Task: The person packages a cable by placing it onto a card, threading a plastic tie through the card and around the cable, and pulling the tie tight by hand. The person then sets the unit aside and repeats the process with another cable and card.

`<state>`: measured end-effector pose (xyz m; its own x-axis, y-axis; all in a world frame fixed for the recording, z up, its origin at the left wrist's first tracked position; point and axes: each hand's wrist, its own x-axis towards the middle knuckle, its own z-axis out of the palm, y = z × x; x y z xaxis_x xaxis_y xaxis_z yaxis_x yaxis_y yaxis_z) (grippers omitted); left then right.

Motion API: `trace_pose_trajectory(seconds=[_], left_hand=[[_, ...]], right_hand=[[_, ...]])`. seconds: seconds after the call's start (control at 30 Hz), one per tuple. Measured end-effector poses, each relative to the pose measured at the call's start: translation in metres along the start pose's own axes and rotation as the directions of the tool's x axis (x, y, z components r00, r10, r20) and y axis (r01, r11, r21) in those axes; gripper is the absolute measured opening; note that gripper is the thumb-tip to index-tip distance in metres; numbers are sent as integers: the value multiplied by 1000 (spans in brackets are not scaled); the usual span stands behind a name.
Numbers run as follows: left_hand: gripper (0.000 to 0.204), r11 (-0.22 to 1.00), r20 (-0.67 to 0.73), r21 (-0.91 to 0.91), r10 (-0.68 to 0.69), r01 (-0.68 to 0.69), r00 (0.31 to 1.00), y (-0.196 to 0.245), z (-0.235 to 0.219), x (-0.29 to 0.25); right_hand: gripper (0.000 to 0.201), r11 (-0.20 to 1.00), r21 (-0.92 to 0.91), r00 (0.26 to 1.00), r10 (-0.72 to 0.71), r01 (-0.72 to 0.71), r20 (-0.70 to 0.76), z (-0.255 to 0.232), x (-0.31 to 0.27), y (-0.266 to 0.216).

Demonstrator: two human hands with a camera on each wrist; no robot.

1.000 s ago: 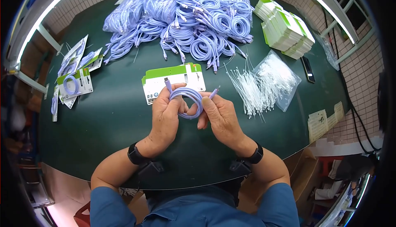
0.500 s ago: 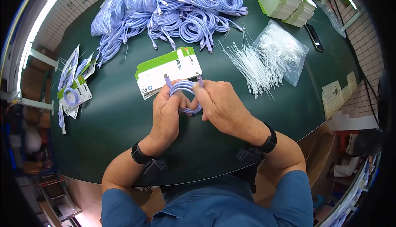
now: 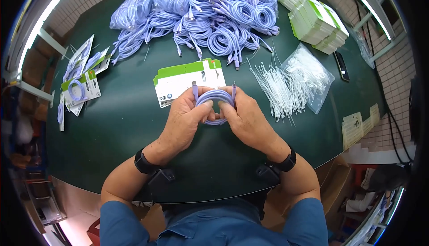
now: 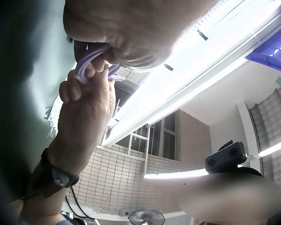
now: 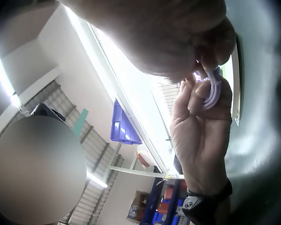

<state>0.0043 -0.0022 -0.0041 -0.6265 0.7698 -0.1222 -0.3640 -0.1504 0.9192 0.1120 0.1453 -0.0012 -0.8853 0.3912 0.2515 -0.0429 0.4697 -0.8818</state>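
Note:
A coiled lilac cable point(image 3: 215, 95) is held up between the two hands near the middle of the table in the head view. The left hand point(image 3: 184, 116) grips the coil's left side, thumb on the front. On the coil's right side the right hand point(image 3: 248, 118) pinches it the same way. Both plug ends stand upright, one beside each hand. Just beyond the hands lie white and green cards point(image 3: 190, 78). In the left wrist view the cable point(image 4: 86, 63) loops between the fingers; the right wrist view shows the coil point(image 5: 213, 93) against the left palm.
A large heap of lilac cables point(image 3: 223, 13) lies at the back. White cable ties point(image 3: 286, 89) and their bag sit at the right, with stacked cards point(image 3: 315, 20) and a phone point(image 3: 341, 66) beyond. Carded cables point(image 3: 80, 87) lie at the left.
The right hand has moved its plug end from slanting outward to upright against the coil. Both thumbs now press the coil close together. The head view has shifted slightly.

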Motion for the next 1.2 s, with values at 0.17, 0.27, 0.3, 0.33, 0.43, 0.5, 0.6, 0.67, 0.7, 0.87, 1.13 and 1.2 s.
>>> trace_pose_trajectory(seconds=[0.17, 0.27, 0.3, 0.33, 0.43, 0.5, 0.6, 0.67, 0.7, 0.87, 1.13, 1.2], left_hand=[[28, 953, 43, 298, 42, -52, 998, 4, -7, 2], [24, 751, 73, 645, 122, -140, 990, 9, -11, 3], [22, 689, 94, 704, 149, -172, 984, 10, -12, 4], [20, 621, 116, 757, 175, -201, 978, 10, -14, 4], [17, 562, 137, 799, 177, -214, 975, 7, -16, 5], [15, 597, 132, 779, 138, -189, 982, 3, -15, 4], [15, 629, 117, 761, 108, -159, 987, 4, -12, 3], [15, 642, 116, 752, 99, -152, 988, 4, -12, 4], [17, 634, 125, 754, 119, -173, 985, 1, -14, 6], [40, 578, 73, 801, 164, -156, 984, 15, -6, 2], [77, -108, 473, 808, 705, -579, 528, 31, 6, -13], [79, -187, 597, 742, 620, -643, 509, 26, 12, -21]], right_hand=[[20, 974, -194, 946, 166, -113, 279, -12, 3, 4], [20, 973, -224, 944, 128, -61, 302, -11, 2, 1], [20, 977, -207, 956, 105, -48, 274, -10, 1, -1], [21, 981, -190, 966, 80, -33, 245, -9, 1, -2], [20, 978, -205, 960, 86, -31, 267, -12, 3, -5], [20, 977, -212, 958, 90, -32, 273, -14, 2, -5], [23, 985, -154, 953, 113, -71, 282, -16, 1, 1], [23, 986, -140, 951, 129, -93, 282, -17, 1, 1], [23, 986, -126, 946, 145, -113, 288, -17, 2, 1], [22, 993, -94, 958, 88, -64, 271, -14, 4, 12], [22, 931, 125, 924, 311, -343, 221, -24, 9, -2], [23, 930, 167, 934, 289, -326, 212, -25, 10, -2]])
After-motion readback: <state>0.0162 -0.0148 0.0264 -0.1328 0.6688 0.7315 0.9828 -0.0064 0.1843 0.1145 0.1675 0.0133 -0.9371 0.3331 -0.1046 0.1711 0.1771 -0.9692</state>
